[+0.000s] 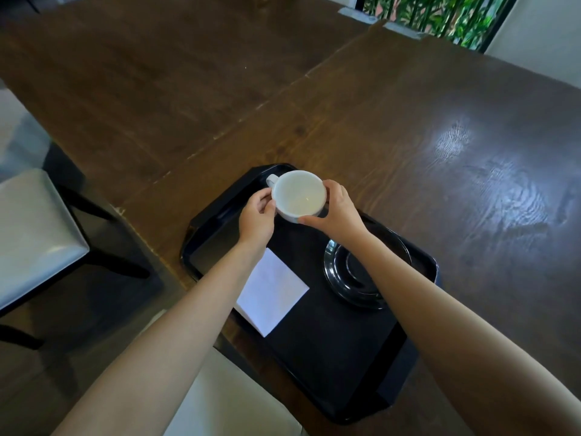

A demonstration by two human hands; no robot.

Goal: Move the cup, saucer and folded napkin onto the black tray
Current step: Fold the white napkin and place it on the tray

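A white cup (pixel 300 195), empty and upright with its handle pointing far left, is over the far end of the black tray (pixel 330 357). My left hand (pixel 256 220) grips its left side and my right hand (pixel 338 210) grips its right side. A white folded napkin (pixel 273 294) lies on the tray's left part, partly under my left forearm. A dark glossy saucer (pixel 355 278) rests on the tray's right side, partly hidden by my right forearm. Whether the cup touches the tray I cannot tell.
The tray lies on a dark wooden table (pixel 408 136) near its front left edge. A grey cushioned chair (pixel 31 234) stands at the left, and a pale seat (pixel 226 401) is below me. Green plants show behind a window (pixel 440 17) at the far end.
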